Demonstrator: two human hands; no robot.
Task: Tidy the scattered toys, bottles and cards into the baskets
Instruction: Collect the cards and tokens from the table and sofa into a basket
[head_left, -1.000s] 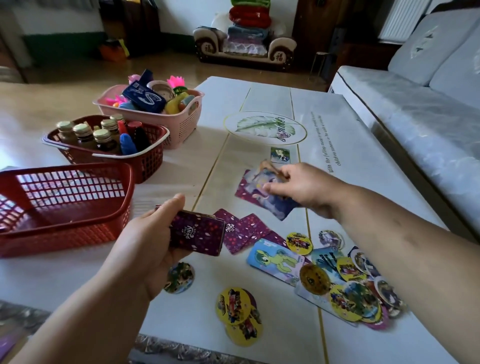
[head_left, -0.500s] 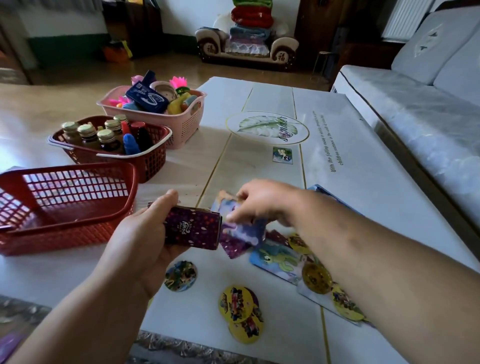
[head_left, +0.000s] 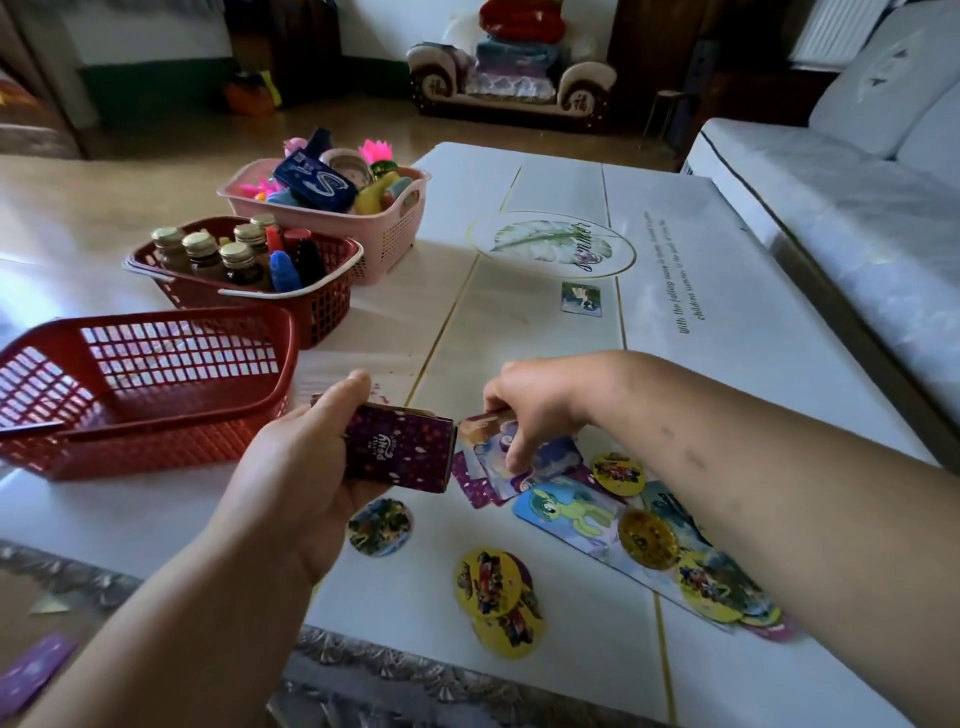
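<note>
We are mid card-collecting. Our left hand (head_left: 291, 483) is gripping the purple card stack (head_left: 400, 454) above the table (head_left: 727, 364), just right of the near red basket (head_left: 156, 395). Our right hand (head_left: 540, 410) is pinching a few loose cards (head_left: 519, 460) right at the stack's edge. We are judging the next move as squaring them onto the stack, since round discs (head_left: 491, 577) and a lone card (head_left: 581, 299) are lying out. The stack back is reading "PONY", the table print "Summer", and a blue pack (head_left: 317, 182) in the pink basket (head_left: 384, 234) is showing "S".
</note>
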